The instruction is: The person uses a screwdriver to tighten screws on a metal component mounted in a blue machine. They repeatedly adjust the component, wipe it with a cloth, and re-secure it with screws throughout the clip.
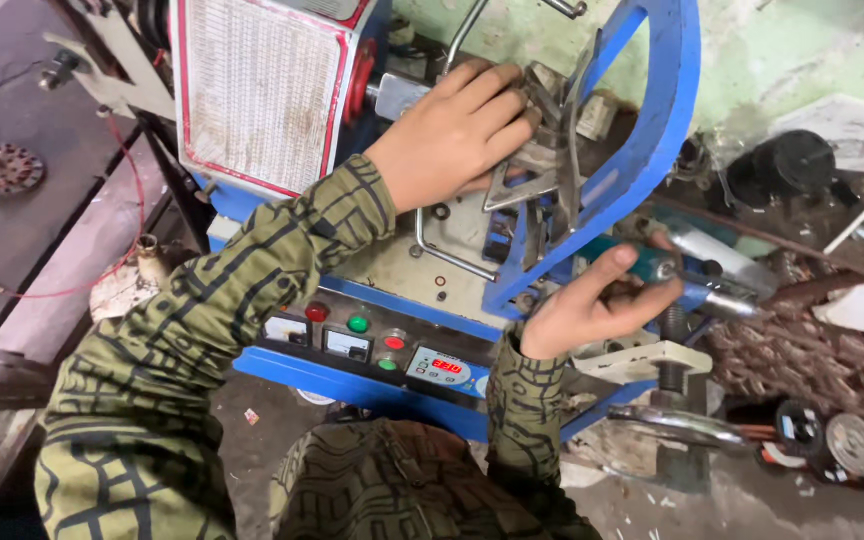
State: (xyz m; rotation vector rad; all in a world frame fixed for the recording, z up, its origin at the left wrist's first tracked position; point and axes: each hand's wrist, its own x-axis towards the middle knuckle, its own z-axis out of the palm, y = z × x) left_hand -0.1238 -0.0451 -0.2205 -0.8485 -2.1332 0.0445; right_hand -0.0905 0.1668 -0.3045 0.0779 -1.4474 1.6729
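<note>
A blue winding machine [652, 120] stands in front of me. My left hand [457, 130] rests on the grey metal former [537, 165] at the machine's spindle, fingers curled over its top. My right hand [592, 305] is wrapped around a teal-handled tool [652, 262] that points right, beside the blue frame's lower arm. Both sleeves are green with a dark pattern.
A control panel [392, 350] with red and green buttons, small meters and a red digital display faces me. A white chart plate [257, 90] sits at the upper left. Copper wire coils [812, 360] lie at the right, and small reels [852, 450] sit below them.
</note>
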